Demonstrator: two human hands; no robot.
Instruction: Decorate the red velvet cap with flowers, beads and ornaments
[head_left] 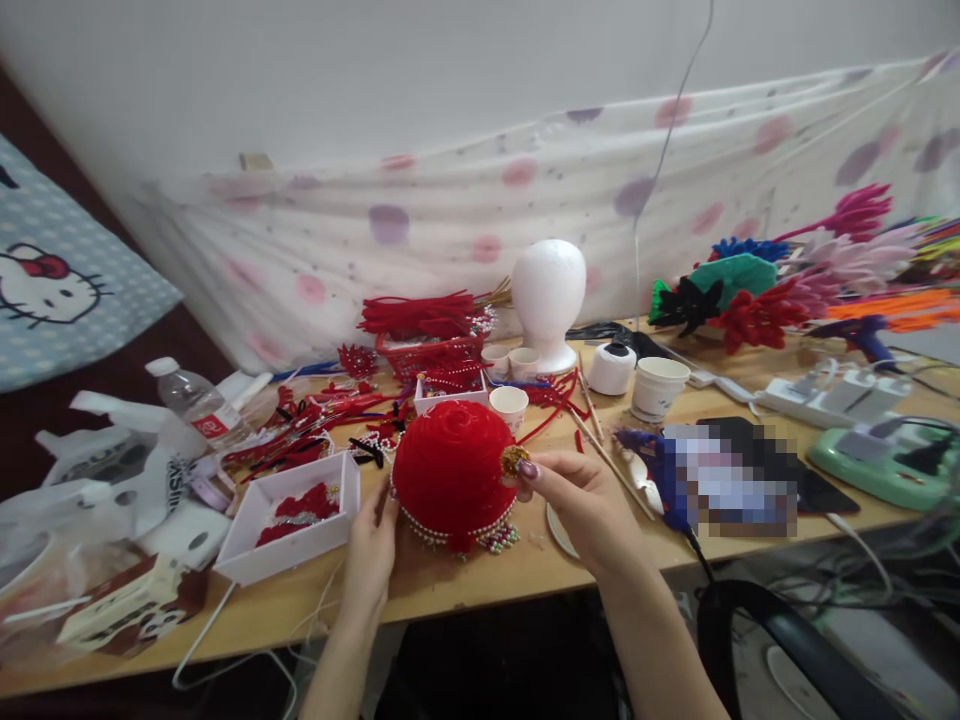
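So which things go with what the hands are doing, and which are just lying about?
Seem part of it:
- red hat, held by the left hand
- gold ornament, pinched in the right hand
- maybe the red pieces

Probably just lying about:
- drink bottle
- plastic bag

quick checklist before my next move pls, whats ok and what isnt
1. Left hand steadying the rounded red velvety cap: ok, held at its left side.
2. Right hand holding the round gold ornament: ok, pinched at its edge.
3. Ornament touching the cap: cannot tell, they overlap in view.
4. Pearly bead trim whole all round: cannot tell, far side hidden.
5. Blue plastic glue gun set down: ok, lying to the right.
6. Room behind the cap: not ok, probably tight; a white paper cup stands close.
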